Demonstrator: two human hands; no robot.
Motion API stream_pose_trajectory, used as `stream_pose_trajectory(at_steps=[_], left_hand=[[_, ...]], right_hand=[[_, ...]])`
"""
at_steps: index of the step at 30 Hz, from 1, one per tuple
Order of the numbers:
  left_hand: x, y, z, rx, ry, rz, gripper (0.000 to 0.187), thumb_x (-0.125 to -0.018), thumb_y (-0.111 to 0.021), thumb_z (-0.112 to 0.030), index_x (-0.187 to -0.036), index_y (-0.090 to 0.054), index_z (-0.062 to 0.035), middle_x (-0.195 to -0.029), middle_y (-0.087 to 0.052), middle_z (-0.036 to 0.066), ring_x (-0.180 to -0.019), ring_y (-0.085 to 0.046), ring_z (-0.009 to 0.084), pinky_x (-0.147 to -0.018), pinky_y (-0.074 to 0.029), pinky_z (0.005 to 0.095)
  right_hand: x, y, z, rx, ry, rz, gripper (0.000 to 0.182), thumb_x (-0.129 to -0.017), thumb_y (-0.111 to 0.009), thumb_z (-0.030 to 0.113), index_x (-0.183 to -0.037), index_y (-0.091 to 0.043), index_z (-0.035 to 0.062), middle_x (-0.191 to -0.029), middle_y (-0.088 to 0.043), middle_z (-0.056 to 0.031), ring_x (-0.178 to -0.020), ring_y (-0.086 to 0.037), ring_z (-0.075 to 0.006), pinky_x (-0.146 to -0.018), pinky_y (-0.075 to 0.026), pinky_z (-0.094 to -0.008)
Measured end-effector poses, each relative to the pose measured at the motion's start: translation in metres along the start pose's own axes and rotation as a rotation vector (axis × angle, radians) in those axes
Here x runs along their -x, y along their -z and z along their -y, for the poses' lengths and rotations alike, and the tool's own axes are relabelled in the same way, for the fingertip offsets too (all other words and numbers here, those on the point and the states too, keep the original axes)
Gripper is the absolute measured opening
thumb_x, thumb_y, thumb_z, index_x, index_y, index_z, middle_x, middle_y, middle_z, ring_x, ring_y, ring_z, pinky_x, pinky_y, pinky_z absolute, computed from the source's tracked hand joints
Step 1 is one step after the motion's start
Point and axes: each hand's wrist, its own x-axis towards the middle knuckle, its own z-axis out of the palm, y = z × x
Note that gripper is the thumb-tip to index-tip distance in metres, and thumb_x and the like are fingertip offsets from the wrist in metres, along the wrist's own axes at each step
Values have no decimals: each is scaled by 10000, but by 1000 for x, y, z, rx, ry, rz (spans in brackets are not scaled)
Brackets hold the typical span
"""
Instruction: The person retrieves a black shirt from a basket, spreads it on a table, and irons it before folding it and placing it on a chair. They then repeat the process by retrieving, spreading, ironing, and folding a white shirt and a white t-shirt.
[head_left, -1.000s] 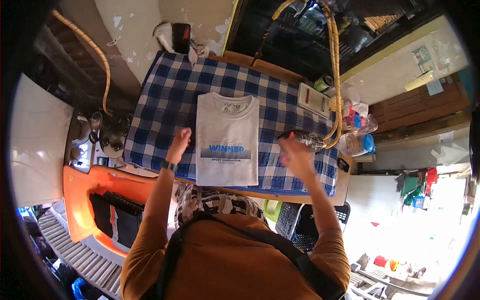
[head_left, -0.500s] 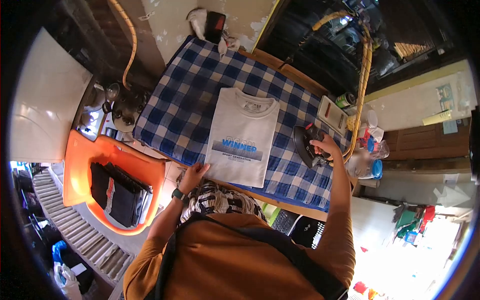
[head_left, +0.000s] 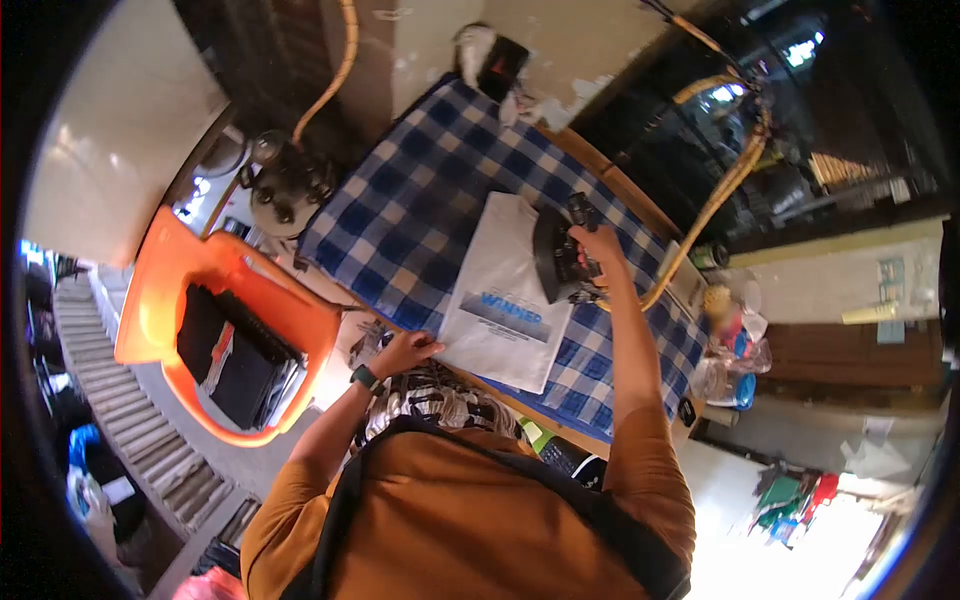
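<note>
A folded white T-shirt [head_left: 492, 272] with blue "WINNER" lettering lies on a blue-and-white checked cloth [head_left: 420, 165]. My right hand [head_left: 600, 248] is wrapped around the handle of a dark iron [head_left: 553, 262], which covers the collar and the upper right side of the shirt. A yellow-wrapped cord [head_left: 722, 195] arcs to the iron from the upper right. At the shirt's near left corner, the fingertips of my left hand [head_left: 408, 352] are pressed together on the hem.
To the left, an orange plastic chair [head_left: 150, 330] holds a stack of dark folded garments [head_left: 235, 365]. A round metal appliance [head_left: 285, 195] stands behind it. Plastic containers [head_left: 740, 385] sit off the table's right end, and a dark box [head_left: 502, 70] rests by the wall.
My right hand has brought the iron left from the checked cloth onto the shirt. My left hand stays at the shirt's corner. The camera view has turned.
</note>
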Motion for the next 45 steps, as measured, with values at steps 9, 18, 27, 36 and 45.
stream_pose_trajectory(at_steps=[9,18,27,36,45], left_hand=[[4,-9,12,143,66,19,415,-833,-687,-414,-831,-609,-7,-680,-602,23,-632,-585,91,-579,-459,243],[7,-26,31,743,144,-77,332,-794,-746,-104,-975,-478,-32,-851,-585,50,-791,-604,140,-705,-540,269],[10,-31,33,680,104,-76,391,-819,-723,-138,-1116,-497,-20,-915,-573,27,-829,-593,120,-740,-525,249],[-14,-45,8,176,9,-346,413,-807,-723,-308,-1042,-590,3,-871,-581,3,-804,-523,83,-667,-429,239],[5,-25,-29,173,-337,-150,435,-884,-624,-168,-1246,-495,34,-1126,-612,93,-995,-598,172,-891,-468,307]], right_hand=[[2,-92,73,607,163,169,463,-716,-670,329,-952,-598,-63,-550,-602,-81,-471,-603,-185,-506,-498,-333],[82,-104,51,652,354,330,419,-690,-657,304,-914,-615,-48,-576,-618,-111,-463,-609,-200,-505,-500,-317],[120,10,-76,295,145,-115,337,-724,-656,322,-693,-618,-12,-515,-587,-97,-423,-583,-205,-490,-490,-330],[167,5,-147,921,452,-846,469,-830,-563,535,-982,-620,96,-979,-534,-143,-923,-491,-328,-795,-411,-455],[179,-91,-156,300,208,-389,720,-793,-535,462,-1229,-451,-105,-1271,-448,-320,-1175,-464,-409,-1020,-350,-424]])
